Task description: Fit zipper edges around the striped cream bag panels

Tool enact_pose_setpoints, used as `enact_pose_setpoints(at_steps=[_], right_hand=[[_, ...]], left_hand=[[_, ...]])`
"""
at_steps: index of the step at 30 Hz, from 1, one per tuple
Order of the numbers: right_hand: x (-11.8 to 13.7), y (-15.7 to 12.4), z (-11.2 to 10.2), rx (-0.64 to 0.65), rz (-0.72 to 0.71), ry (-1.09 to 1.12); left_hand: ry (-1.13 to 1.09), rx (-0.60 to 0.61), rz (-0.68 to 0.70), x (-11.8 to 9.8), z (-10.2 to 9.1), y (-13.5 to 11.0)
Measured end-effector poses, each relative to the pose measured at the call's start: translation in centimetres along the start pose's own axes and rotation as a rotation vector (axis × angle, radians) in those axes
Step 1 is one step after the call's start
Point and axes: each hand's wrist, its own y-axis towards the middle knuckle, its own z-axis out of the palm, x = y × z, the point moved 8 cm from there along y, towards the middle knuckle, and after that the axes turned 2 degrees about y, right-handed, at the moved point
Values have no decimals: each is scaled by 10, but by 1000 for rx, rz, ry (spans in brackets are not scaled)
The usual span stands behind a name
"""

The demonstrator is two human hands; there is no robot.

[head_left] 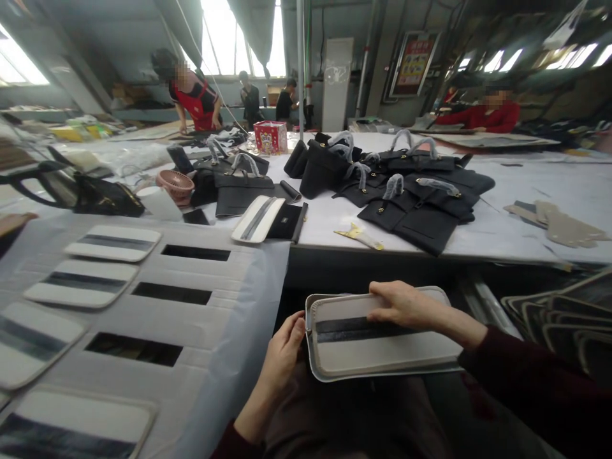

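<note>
Your right hand (406, 305) lies on a pale rectangular panel (382, 358) with grey binding and a dark middle strip; I cannot tell if it pinches the upper edge or only rests there. Your left hand (285, 352) is curled around the left edge of the panel and grasps it. You hold this panel above your lap, over your dark trousers (344, 414), not on a table.

At your left, four similar panels (112, 243) lie on a quilted pale sheet (201, 376), with dark rectangular strips between them. Farther ahead, on the white table (502, 245), many black handbags (415, 217) have wrapped handles and metal fittings, so they seem well advanced or finished. One more pale panel (255, 218) lies there on a black piece (284, 221). At your right, a stack of grey-edged frames (564, 312) stands apart. These loose panels and frames seem not yet joined to a bag, as far as can be seen.
</note>
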Motion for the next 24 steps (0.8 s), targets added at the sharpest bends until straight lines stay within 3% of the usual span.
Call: enact_pose_setpoints(at_steps=[5, 8, 13, 18, 21, 24], right_hand=[[6, 2, 18, -39, -2, -356], [12, -4, 25, -114, -8, -432], [17, -15, 30, -301, -7, -379], [18, -23, 33, -426, -40, -245], [24, -25, 41, -434, -124, -245], [31, -22, 54, -355, -220, -244]], left_hand=[[178, 32, 12, -20, 1, 8], [231, 27, 12, -28, 5, 9], [340, 41, 28, -35, 8, 8], [454, 134, 92, -42, 11, 10], [419, 172, 84, -45, 12, 11], [288, 189, 24, -41, 13, 9]])
